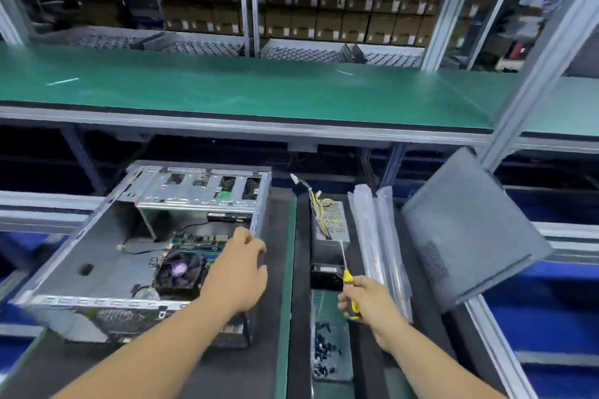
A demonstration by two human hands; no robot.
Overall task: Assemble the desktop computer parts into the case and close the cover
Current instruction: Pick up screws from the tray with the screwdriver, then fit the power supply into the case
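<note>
Nearest the camera, loose black screws [322,353] in a small tray. Just beyond, right hand [369,301] with fingers clamped on a yellow-handled screwdriver [347,278], shaft pointing away. Left hand [238,272] resting on the open computer case [97,256] at its right wall, fingers curled together beside the CPU fan [180,272]. Farther right, power supply [334,220], bagged parts [372,236], and side cover [470,230] leaning upright.

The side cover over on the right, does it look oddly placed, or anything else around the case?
The side cover is not lying flat: it stands tilted, propped against the bench frame. Otherwise nothing looks wrong. The case lies open, and screws sit together in their tray, not spilled.
</note>
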